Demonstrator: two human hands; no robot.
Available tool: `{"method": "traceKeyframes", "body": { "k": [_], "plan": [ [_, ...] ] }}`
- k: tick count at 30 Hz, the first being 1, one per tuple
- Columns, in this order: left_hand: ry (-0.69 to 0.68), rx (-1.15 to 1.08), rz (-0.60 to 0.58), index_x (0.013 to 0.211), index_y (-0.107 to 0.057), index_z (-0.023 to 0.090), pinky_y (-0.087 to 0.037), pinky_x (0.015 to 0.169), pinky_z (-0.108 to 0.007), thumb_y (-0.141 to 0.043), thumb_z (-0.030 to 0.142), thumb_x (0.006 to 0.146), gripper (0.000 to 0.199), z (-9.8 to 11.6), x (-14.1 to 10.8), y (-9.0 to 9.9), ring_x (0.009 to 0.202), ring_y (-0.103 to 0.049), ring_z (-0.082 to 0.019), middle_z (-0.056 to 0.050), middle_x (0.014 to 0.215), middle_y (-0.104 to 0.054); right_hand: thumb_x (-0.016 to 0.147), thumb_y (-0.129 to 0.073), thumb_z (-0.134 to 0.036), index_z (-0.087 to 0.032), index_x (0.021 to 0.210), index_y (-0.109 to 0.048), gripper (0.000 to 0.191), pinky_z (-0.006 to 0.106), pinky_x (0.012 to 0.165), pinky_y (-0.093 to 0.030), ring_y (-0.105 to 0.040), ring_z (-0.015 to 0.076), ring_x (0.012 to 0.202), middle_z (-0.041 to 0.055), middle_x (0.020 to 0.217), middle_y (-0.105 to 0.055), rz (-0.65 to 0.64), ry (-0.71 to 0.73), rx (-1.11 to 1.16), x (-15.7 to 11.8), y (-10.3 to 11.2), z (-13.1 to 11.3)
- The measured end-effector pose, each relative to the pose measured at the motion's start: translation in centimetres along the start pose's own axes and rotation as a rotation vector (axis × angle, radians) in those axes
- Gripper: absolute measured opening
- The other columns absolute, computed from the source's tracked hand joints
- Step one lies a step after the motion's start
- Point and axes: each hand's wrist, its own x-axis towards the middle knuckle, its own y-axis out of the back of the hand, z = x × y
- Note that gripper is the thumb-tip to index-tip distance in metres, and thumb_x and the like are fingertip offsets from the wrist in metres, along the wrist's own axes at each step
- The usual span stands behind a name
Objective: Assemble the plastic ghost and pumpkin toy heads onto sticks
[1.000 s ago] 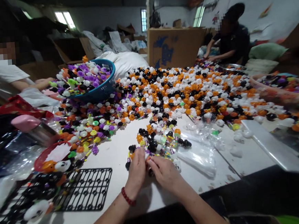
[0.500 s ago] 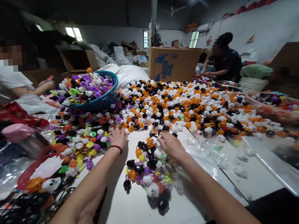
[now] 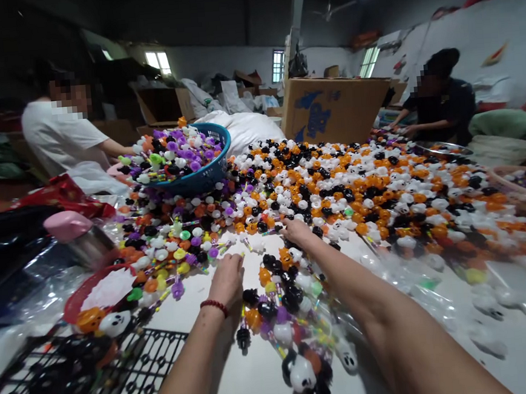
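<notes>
My left hand (image 3: pixel 228 278), with a red bead bracelet at its wrist, is over the white table (image 3: pixel 231 375), its fingers bent together near a thin colored stick; what they hold is too small to name. Farther forward, my right hand (image 3: pixel 295 232) reaches to the near edge of the big heap of orange, white and black pumpkin, skull and ball toppers (image 3: pixel 335 185). Its fingertips touch a small piece with a striped stick. Between my forearms lies a smaller pile of black, orange, white and purple toppers (image 3: pixel 280 305) on sticks.
A blue basket (image 3: pixel 222 142) full of toppers stands at the back left, near a person in white. A cardboard box (image 3: pixel 338 109) stands behind the heap. Another person in dark clothes works at the right. A pink-lidded flask (image 3: pixel 82 238), red basket (image 3: pixel 70 297) and black rack (image 3: pixel 144 364) are at left.
My left hand has drawn back toward me from the colored toppers. My right hand has moved forward to the heap's edge. The view has turned left.
</notes>
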Motion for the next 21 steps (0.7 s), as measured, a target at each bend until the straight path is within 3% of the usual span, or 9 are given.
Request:
{"method": "traceKeyframes", "body": {
  "k": [3,7,10,14,16,18,21],
  "plan": [
    [0.105,-0.129,0.029,0.097,-0.061,0.017,-0.044,0.084,-0.034,-0.042,0.023,0.094,0.020,0.2,-1.7,-0.3,0.092,-0.058,-0.022,-0.009,0.097,-0.062,0.086,-0.060,-0.023,-0.017,0.130,-0.049,0.046,0.026,0.075,-0.045,-0.066,0.0241,0.098,0.0136,0.112,-0.070,0.001,-0.006,0.027,0.8,-0.9,-0.9],
    [0.141,-0.239,0.138,0.112,-0.062,0.016,-0.043,0.097,-0.035,-0.046,0.016,0.088,0.029,0.2,-2.7,-1.5,0.107,-0.057,-0.023,-0.011,0.108,-0.062,0.091,-0.050,-0.021,-0.011,0.138,-0.037,0.050,0.026,0.070,-0.046,-0.066,0.0224,0.090,0.0152,0.108,-0.069,0.031,-0.018,0.022,1.4,-0.7,-1.9],
    [0.181,-0.334,0.217,0.116,-0.063,0.015,-0.043,0.102,-0.036,-0.051,0.008,0.079,0.039,-0.2,-2.7,-2.2,0.110,-0.057,-0.024,-0.011,0.113,-0.061,0.091,-0.052,-0.026,-0.013,0.133,-0.045,0.045,0.029,0.076,-0.046,-0.064,0.0258,0.097,0.0156,0.111,-0.067,0.042,0.011,-0.036,1.5,0.0,-2.4],
    [0.186,-0.503,0.354,0.106,-0.068,0.017,-0.047,0.101,-0.040,-0.052,0.016,0.083,0.027,-0.3,-2.9,-2.4,0.106,-0.059,-0.024,-0.009,0.106,-0.062,0.088,-0.055,-0.021,-0.014,0.122,-0.056,0.035,0.037,0.090,-0.044,-0.054,0.0332,0.117,0.0190,0.120,-0.063,0.051,0.059,-0.160,1.3,-0.2,-3.3],
    [0.256,-0.674,0.441,0.109,-0.066,0.019,-0.054,0.090,-0.038,-0.052,0.026,0.088,0.026,0.0,-3.1,-2.2,0.103,-0.060,-0.023,-0.009,0.109,-0.062,0.087,-0.056,-0.018,-0.010,0.122,-0.057,0.036,0.039,0.093,-0.044,-0.053,0.0334,0.119,0.0217,0.121,-0.061,0.037,0.093,-0.224,1.1,-0.9,-3.8],
    [0.383,-0.917,0.473,0.117,-0.062,0.022,-0.058,0.068,-0.032,-0.052,0.037,0.090,0.033,0.3,-3.3,-1.7,0.088,-0.063,-0.019,-0.008,0.111,-0.061,0.088,-0.059,-0.021,-0.008,0.119,-0.060,0.033,0.039,0.094,-0.045,-0.057,0.0313,0.114,0.0216,0.116,-0.063,-0.005,0.145,-0.286,0.9,-1.9,-4.3],
    [0.488,-1.285,0.483,0.124,-0.058,0.024,-0.052,0.047,-0.023,-0.056,0.046,0.087,0.043,0.5,-3.4,-0.9,0.063,-0.055,-0.010,-0.005,0.101,-0.060,0.092,-0.063,-0.031,-0.011,0.114,-0.062,0.030,0.041,0.092,-0.050,-0.062,0.0249,0.104,0.0142,0.113,-0.064,-0.083,0.257,-0.372,0.6,-3.1,-4.7]
  ]
}}
